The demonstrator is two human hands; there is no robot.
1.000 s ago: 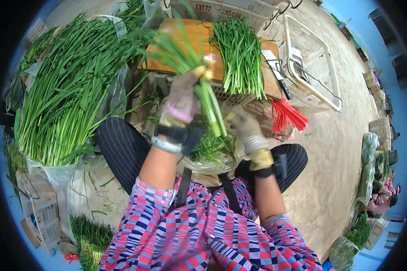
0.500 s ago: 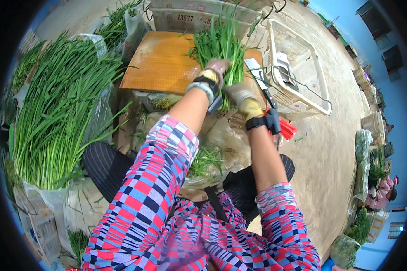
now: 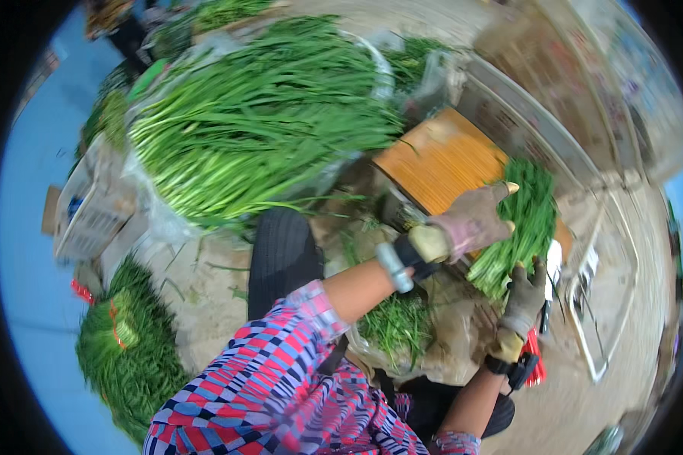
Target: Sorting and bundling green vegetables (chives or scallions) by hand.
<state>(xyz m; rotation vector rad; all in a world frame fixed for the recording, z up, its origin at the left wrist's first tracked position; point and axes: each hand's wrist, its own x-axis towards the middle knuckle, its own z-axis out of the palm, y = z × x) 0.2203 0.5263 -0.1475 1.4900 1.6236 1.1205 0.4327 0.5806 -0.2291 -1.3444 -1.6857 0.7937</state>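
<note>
Looking down through the head view, the action's all on the right of the low wooden counter [image 3: 444, 163], where a loose pile of garlic chives [image 3: 529, 208] lies, pale stem ends angled toward the person. Here's the left hand [image 3: 474, 220], gloved, reaching over the near edge of that pile, fingers spread wide, no stalk gripped that I can make out. And the right hand [image 3: 522, 303], gloved too, is down at the stem ends, fingers straight and apart; whether they're pressing the stalks, I can't tell. Just beside the pile, a kitchen knife [image 3: 554, 265]; close to the right hand, red strips [image 3: 535, 358].

So where do we stand? Over at lower left, a bundle of greens [image 3: 140, 368] wears a red tie [image 3: 116, 326], so that one looks finished. The pile on the counter shows no tie: gathered, I'd say, but not yet bound. And there's plenty left, by the look of it, with a huge heap of garlic chives [image 3: 265, 129] sprawling loose at upper left, and green trimmings [image 3: 395, 326] lying below the counter.
</note>
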